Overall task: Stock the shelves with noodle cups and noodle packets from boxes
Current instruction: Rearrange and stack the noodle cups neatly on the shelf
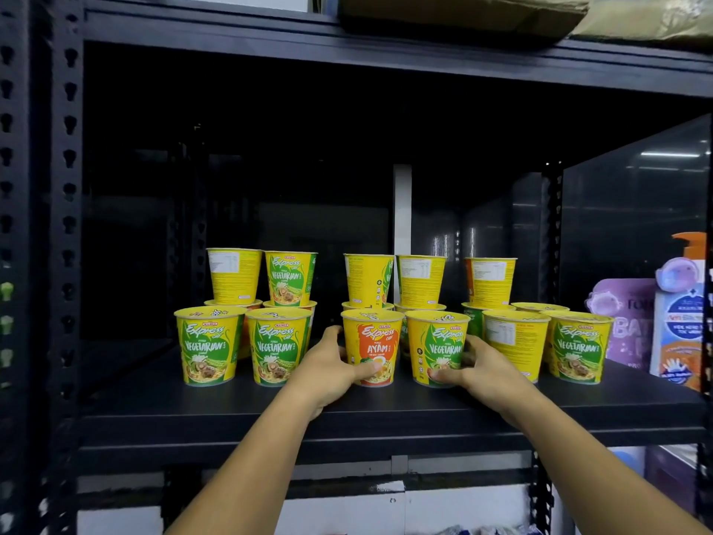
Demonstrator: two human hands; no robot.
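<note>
two bare forearms reach in from the lower edge over the front lip of the dark shelf. the left hand grips the ayam cup, its fingers curled round the cup's left side and the thumb lying across the lower front. the right hand grips the vegetarian cup in the same way, thumb at the base and fingers wrapped behind the right side. both cups stand upright on the shelf, side by side in the middle of the front row.

left of them two more front cups stand upright with their labels facing out. to the right come a cup showing its back panel and another green-labelled cup.

behind the front row a second row of cups carries five upper cups, each standing on a lid below. at the far right of the shelf stand a purple pouch and a pump bottle. on the shelf above lies a cardboard box.
</note>
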